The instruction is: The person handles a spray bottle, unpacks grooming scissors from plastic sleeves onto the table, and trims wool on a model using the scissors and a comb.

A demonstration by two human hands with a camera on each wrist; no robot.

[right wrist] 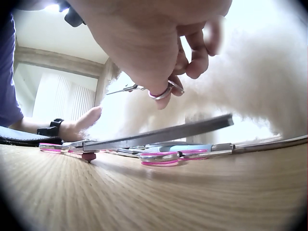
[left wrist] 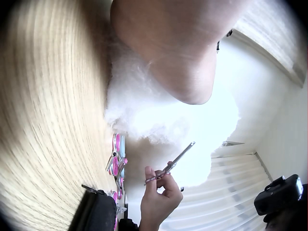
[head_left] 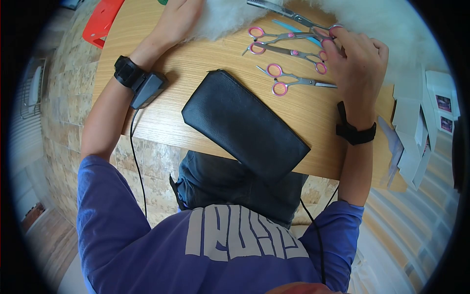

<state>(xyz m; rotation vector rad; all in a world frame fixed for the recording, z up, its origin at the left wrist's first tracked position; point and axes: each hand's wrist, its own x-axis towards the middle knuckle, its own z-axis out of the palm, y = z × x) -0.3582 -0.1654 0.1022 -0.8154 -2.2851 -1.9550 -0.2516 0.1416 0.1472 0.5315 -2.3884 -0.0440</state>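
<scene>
Purple cloth is closest to me, my shirt (head_left: 161, 255) with its pale block lettering, and beyond it my dark jeans (head_left: 235, 179) under the table's edge. A black pouch (head_left: 240, 122) lies slantwise on the wooden table (head_left: 171, 122), one long side jutting out over my lap. Past it, one pair of pink-ringed scissors (head_left: 299, 80) rests with its blades reaching close to my right hand (head_left: 360, 66). Farther on lie two more pairs (head_left: 291, 35), one just beyond the other, with a slim blue tool (head_left: 285, 25) next to them.

In my right hand I grip another pair of shears (head_left: 293, 15) by the rings, thumb through one of them. I hold these up off the tabletop, blades pointing leftward, by the white fur (head_left: 220, 22) at the table's far side. My left hand (head_left: 185, 14) is against that fur; its fingers run out of sight, so I can't tell whether they are curled or straight. A black strap circles each wrist, and the left one (head_left: 128, 73) carries a dark box with a cable.

The fluffy mass fills the far side, too cropped for me to make out its whole shape. A red chair (head_left: 95, 24) stands at the far left corner.
</scene>
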